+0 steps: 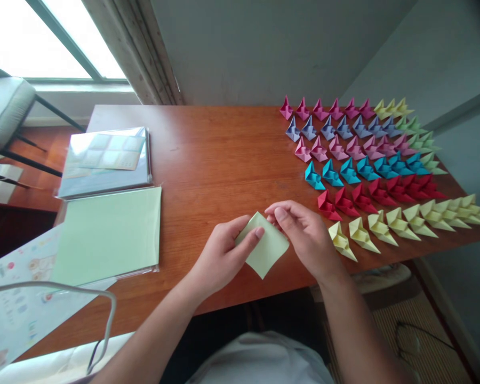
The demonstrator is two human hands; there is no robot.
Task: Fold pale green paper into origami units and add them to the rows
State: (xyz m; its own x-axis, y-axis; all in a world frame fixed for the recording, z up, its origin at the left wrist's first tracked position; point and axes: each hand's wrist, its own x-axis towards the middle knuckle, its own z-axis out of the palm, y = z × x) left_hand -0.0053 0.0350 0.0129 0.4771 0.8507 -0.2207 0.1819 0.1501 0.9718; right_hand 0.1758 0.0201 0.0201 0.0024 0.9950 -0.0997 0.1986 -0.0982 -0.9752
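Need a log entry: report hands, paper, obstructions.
Left hand pinching pale-green paper square. Right hand at its upper-right edge. Nothing else covering it. Yellow origami row to the right.

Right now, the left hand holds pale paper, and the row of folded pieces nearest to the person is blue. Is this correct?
Not quite: the head view shows the nearest row is pale yellow, not blue. The left hand does hold pale paper.
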